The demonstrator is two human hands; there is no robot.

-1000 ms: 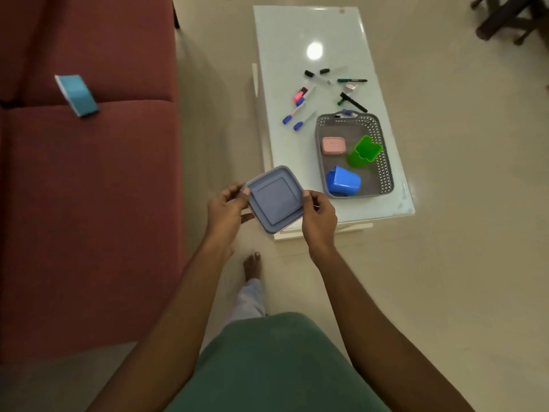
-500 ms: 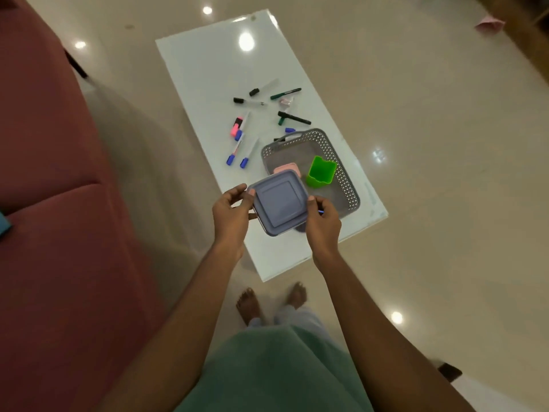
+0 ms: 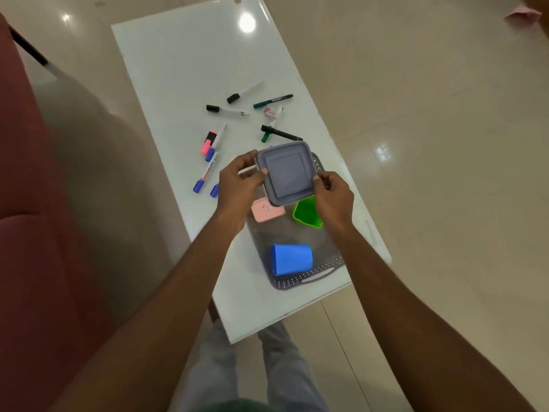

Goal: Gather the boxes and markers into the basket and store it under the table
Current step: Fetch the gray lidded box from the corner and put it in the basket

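Note:
Both hands hold a square grey lidded box [image 3: 285, 173] above the far end of the grey perforated basket [image 3: 300, 283]. My left hand [image 3: 241, 179] grips its left edge and my right hand [image 3: 332, 194] grips its right edge. Inside the basket lie a pink box [image 3: 266, 211], a green cup [image 3: 307, 212] and a blue cup [image 3: 291, 259] on its side. Several markers lie loose on the white table [image 3: 184, 72] beyond and left of the basket, among them a pink highlighter [image 3: 207, 141], a blue-capped marker [image 3: 204, 176] and a black-capped marker [image 3: 225, 109].
A red sofa [image 3: 35, 263] runs along the left side, close to the table. Tiled floor [image 3: 445, 144] spreads to the right. The person's legs stand at the table's near end. A small white eraser-like item [image 3: 271, 112] lies among the markers.
Both hands have carried the grey box forward from near the body to above the basket's far end. The camera has moved closer over the table.

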